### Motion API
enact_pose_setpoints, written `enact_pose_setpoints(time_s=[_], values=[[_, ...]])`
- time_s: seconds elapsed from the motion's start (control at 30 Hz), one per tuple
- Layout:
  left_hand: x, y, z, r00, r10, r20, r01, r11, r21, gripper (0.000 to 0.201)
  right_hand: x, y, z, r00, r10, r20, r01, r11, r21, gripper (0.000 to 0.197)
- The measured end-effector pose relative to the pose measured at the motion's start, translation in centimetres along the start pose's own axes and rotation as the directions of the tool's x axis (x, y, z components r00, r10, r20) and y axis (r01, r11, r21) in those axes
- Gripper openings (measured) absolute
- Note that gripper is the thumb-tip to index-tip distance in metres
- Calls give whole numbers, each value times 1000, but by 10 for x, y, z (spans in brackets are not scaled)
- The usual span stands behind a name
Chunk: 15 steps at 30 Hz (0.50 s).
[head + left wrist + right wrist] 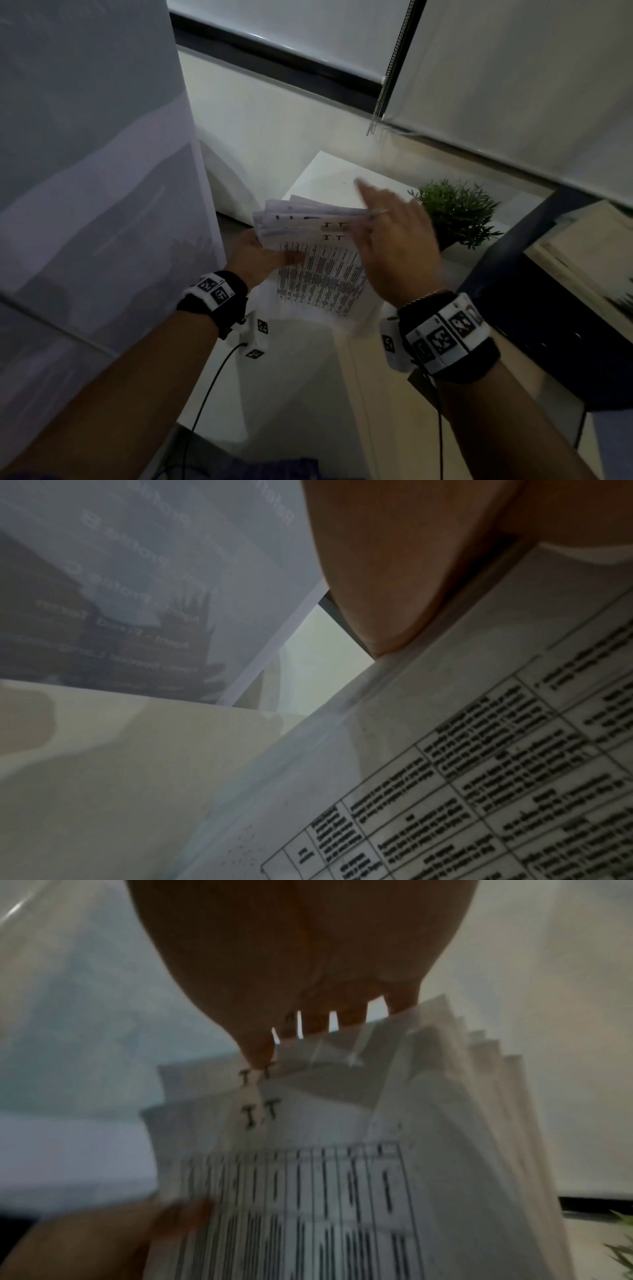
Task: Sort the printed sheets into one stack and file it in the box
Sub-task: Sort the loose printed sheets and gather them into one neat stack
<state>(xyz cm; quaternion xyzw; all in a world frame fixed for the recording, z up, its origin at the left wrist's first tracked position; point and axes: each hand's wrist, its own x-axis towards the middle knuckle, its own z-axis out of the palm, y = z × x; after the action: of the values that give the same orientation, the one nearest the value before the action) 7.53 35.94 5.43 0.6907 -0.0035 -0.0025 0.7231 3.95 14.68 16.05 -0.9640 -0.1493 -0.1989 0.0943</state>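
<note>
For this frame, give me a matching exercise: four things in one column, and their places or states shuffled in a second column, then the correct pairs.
Things:
1. left hand
2. right hand
3. printed sheets
4. potted plant

Places or states:
A. stands on the white surface, to the right of the hands
B. fanned unevenly, a table of text on the top page
C. holds the stack from below, thumb on the top page
D. fingers spread over the stack's far edge

Pairs: 1-C, 2-D, 3-B, 4-A
</note>
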Motion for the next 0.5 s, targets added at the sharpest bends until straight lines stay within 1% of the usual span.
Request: enact_pose_setpoints(time_s=[0.03, 0.07, 0.17, 0.23, 0.27, 0.3, 0.37, 0.43, 0.47, 0.5], values=[[-1, 1, 1, 1000, 20, 14, -20, 1000, 5, 40, -1, -4, 8, 996, -43, 75, 47, 997, -59, 50], [0, 1, 1, 999, 35, 14, -35, 999, 30, 41, -2, -6, 15, 992, -68, 106, 78, 993, -94, 50], [4, 2, -1, 995, 79, 59, -86, 987, 135, 36, -2, -3, 25, 993, -88, 77, 95, 992, -84, 48], [4, -1, 6, 998, 60, 36, -64, 987, 148, 34, -1, -1, 32, 983, -136, 120, 147, 985, -87, 50], [4, -3, 10, 1000, 28, -1, -28, 988, 152, 30, -3, 1, 36, 975, -148, 166, 162, 984, -72, 56], [3, -5, 15, 999, 10, -40, -3, 987, 163, 25, -7, 4, 40, 971, -130, 198, 142, 989, -45, 65], [5, -5, 24, 997, 16, -73, -2, 980, 199, 25, -12, 17, 49, 984, -20, 176, 20, 1000, 3, 86], [7, -4, 22, 995, 34, -94, -20, 990, 141, 20, -16, 29, 56, 984, 98, 146, -98, 995, -10, 106], [9, 0, 19, 994, 34, -103, -25, 995, 95, 23, -17, 34, 57, 979, 174, 104, -174, 985, -13, 115], [11, 2, 16, 994, 38, -106, -31, 997, 72, 28, -19, 41, 60, 961, 276, 34, -277, 960, 30, 123]])
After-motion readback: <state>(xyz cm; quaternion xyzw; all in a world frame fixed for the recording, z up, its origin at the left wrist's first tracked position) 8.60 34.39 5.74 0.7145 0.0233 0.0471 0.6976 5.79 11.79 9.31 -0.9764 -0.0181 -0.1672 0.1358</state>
